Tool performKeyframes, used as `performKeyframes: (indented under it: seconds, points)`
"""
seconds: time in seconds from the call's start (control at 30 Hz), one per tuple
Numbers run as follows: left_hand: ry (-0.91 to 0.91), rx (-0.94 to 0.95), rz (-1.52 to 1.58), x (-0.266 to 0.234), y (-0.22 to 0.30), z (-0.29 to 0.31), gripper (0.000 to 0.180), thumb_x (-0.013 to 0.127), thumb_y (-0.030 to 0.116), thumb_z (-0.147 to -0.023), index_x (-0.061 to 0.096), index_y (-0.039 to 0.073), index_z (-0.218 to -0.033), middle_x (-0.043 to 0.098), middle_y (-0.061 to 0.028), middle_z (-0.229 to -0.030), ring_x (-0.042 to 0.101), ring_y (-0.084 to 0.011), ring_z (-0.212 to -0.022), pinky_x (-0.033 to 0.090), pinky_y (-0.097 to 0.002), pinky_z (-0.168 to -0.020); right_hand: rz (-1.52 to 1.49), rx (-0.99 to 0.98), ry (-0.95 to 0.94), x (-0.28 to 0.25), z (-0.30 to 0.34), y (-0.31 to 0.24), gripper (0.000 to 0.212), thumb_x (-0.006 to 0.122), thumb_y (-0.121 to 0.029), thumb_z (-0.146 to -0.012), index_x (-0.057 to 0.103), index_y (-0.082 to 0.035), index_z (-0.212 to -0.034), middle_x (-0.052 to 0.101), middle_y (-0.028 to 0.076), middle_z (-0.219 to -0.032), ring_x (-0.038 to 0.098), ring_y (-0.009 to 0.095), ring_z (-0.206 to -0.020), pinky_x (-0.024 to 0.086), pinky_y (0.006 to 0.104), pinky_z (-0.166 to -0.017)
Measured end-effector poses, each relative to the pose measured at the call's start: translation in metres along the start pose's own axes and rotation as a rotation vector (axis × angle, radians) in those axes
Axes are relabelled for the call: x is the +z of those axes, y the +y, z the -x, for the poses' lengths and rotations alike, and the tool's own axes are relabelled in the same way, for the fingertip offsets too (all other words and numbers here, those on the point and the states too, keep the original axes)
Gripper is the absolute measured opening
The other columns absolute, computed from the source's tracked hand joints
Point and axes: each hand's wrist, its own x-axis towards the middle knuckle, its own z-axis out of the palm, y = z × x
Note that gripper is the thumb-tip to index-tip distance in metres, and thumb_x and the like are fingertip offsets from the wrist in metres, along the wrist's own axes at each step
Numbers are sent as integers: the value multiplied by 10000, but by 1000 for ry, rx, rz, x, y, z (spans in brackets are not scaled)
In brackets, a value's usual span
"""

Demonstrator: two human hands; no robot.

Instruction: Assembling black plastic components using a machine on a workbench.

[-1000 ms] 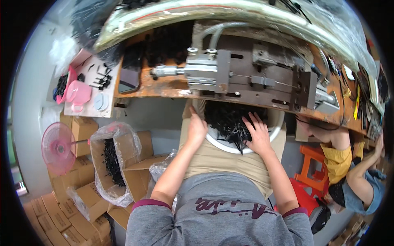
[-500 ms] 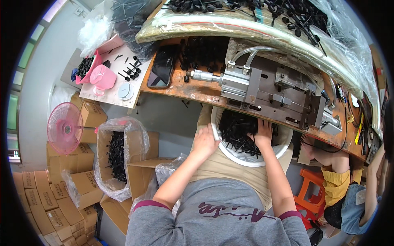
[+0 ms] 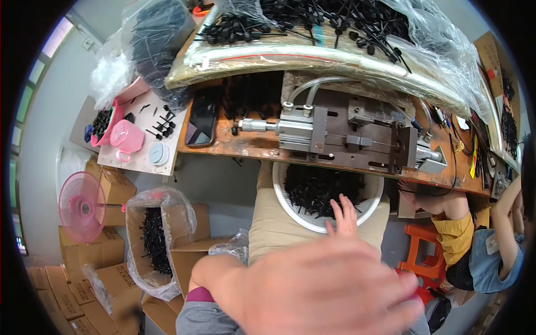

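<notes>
On my lap rests a round white plastic basket (image 3: 283, 202), holding a heap of small black stemmed parts (image 3: 312, 190). My right hand (image 3: 345, 218) is over the basket's near side, fingers stretched and apart, with nothing seen in them; its forearm is hidden behind my left hand. My left hand (image 3: 324, 285) is raised close to the camera, in front of my body, and reaches across to the right. Motion smears its fingers, so whether it holds anything cannot be made out.
A metal clamping fixture with a cylinder (image 3: 304, 131) sits on the wooden bench (image 3: 251, 146) beyond the basket. A phone (image 3: 202, 117) lies left of it. Left stand a pink fan (image 3: 82, 206) and a plastic-lined carton (image 3: 187, 223) of black parts. Another person (image 3: 452, 223) sits at right.
My left hand has left the basket's rim and come up toward the camera, crossing rightward. My right hand has drawn back from the black parts toward the near rim. The view has shifted.
</notes>
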Motion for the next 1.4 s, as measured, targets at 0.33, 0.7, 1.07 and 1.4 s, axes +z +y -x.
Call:
performKeyframes:
  seconds: [0.33, 0.7, 1.07, 1.4]
  points:
    - [360, 161, -597, -3, 21, 2, 79, 696, 293, -886, 711, 225, -850, 642, 175, -837, 563, 8, -915, 378, -255, -945, -68, -146, 50, 0, -7, 1, 498, 698, -58, -765, 577, -39, -1248, 471, 185, -1409, 443, 369, -1313, 404, 473, -1042]
    - [661, -43, 1077, 61, 7, -12, 173, 678, 133, -921, 741, 108, -1080, 569, -93, -1340, 587, -326, -1041, 485, -471, -888, -158, -253, 106, -9, -14, -19, 430, 682, -50, -784, 609, -34, -1207, 544, 183, -1335, 550, 361, -1181, 471, 455, -957]
    - [425, 374, 1881, 101, -25, -20, 264, 503, -19, -946, 756, 54, -934, 582, -273, -1176, 551, -438, -1080, 507, -463, -912, -225, -292, 74, -22, -21, -35, 425, 716, -17, -772, 623, -12, -1187, 566, 192, -1303, 614, 352, -1006, 516, 422, -838]
    - [700, 185, 1852, 123, -14, -10, 247, 427, 167, -1020, 590, -16, -1051, 574, -260, -1104, 595, -361, -1024, 507, -405, -905, -266, -391, 165, -47, -33, -55, 425, 723, 25, -745, 661, -10, -1164, 594, 195, -1284, 665, 300, -917, 538, 376, -753]
